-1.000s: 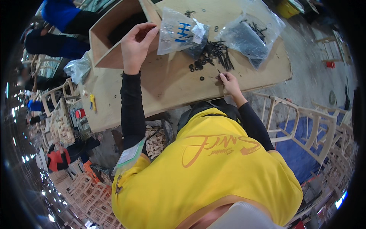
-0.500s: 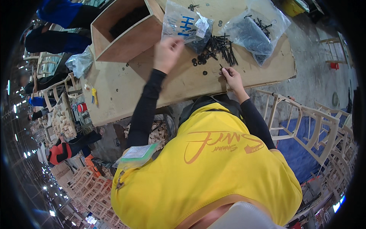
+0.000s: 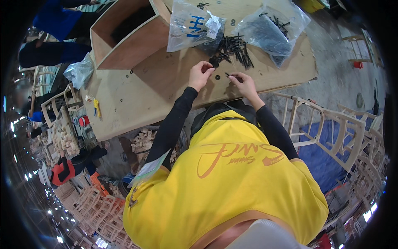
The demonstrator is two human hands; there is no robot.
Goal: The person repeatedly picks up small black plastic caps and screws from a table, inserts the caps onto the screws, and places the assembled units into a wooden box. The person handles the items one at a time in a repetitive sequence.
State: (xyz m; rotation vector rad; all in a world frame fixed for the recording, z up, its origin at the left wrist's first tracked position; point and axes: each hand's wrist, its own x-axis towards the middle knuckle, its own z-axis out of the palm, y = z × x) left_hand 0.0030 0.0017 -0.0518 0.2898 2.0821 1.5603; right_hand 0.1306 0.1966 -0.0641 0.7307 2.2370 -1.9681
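Note:
My left hand (image 3: 200, 76) is over the wooden tabletop (image 3: 153, 97), thumb and fingers drawn together at the edge of a small cluster of black washers (image 3: 214, 62). Whatever lies between those fingertips is too small to make out. Just right of it, my right hand (image 3: 244, 84) pinches a thin black bolt (image 3: 227, 74), its end pointing toward the left hand. One loose washer (image 3: 218, 77) lies on the board between the hands. Beyond them is a heap of black bolts (image 3: 237, 49), flanked by two clear plastic bags, a marked one (image 3: 180, 31) and one holding more hardware (image 3: 265, 39).
An open wooden box (image 3: 139, 45) stands at the table's far left, beside a crumpled plastic bag (image 3: 80, 71). A yellow-handled tool (image 3: 97, 108) lies near the left edge. Wooden chair frames (image 3: 323, 124) stand on the right. Other people work at the left.
My left hand has moved right and nearer, from beside the marked bag to the washers. The right hand still pinches the bolt, and the view has shifted slightly.

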